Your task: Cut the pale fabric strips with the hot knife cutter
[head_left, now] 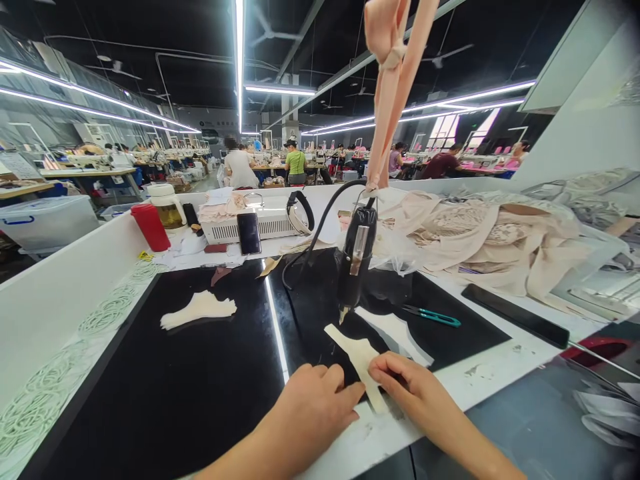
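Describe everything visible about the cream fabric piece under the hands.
The cream fabric piece is a thin, pale cutout with curved, uneven edges. It lies flat and slantwise on the black mat, its near end reaching the white table. The right hand pins its near end and the left hand touches its side. The hanging black tool points at its far end.

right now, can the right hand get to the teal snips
Probably yes. The teal snips lie uncovered on the black mat, just beyond the right hand, with nothing between them. That hand holds the cream fabric piece, though.
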The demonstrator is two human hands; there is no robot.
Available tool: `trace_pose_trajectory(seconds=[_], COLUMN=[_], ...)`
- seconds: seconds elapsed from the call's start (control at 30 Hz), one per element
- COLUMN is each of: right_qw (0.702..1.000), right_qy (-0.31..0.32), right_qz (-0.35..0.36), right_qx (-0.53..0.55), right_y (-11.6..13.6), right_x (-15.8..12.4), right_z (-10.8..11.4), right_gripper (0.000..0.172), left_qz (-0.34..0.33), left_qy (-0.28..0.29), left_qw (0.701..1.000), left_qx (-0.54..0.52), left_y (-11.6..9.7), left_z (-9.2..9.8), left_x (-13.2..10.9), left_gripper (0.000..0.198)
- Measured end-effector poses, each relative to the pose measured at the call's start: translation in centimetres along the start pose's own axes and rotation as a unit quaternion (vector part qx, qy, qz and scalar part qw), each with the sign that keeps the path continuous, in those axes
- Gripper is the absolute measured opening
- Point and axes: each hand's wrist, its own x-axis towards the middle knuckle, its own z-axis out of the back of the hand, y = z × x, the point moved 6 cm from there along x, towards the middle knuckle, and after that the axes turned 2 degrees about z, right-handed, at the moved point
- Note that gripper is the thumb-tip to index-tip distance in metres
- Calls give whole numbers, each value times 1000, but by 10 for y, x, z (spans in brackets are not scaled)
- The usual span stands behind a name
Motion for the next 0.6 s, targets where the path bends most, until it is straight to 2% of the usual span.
trace_pose_trajectory(seconds=[0.17, 0.33, 0.47, 0.6], right_qw=[1000, 1000, 999, 997], right_qy=[-6, -9, -1, 5], right_qz=[-12, -8, -9, -35], right_qx=[8, 22, 39, 74], right_y=[-1, 0, -2, -15], right_x=[2, 3, 5, 13], right_z=[0, -1, -2, 1], right_gripper=[31, 31, 30, 26], left_qz=[22, 41, 38, 38], left_qy=[8, 26, 40, 39], left_qw=[1000, 998, 998, 998], left_qx=[-14, -28, -32, -44], left_y=[4, 8, 8, 10], left_z=[-5, -3, -5, -4], left_x=[-1, 2, 4, 4], left_gripper=[21, 37, 28, 30])
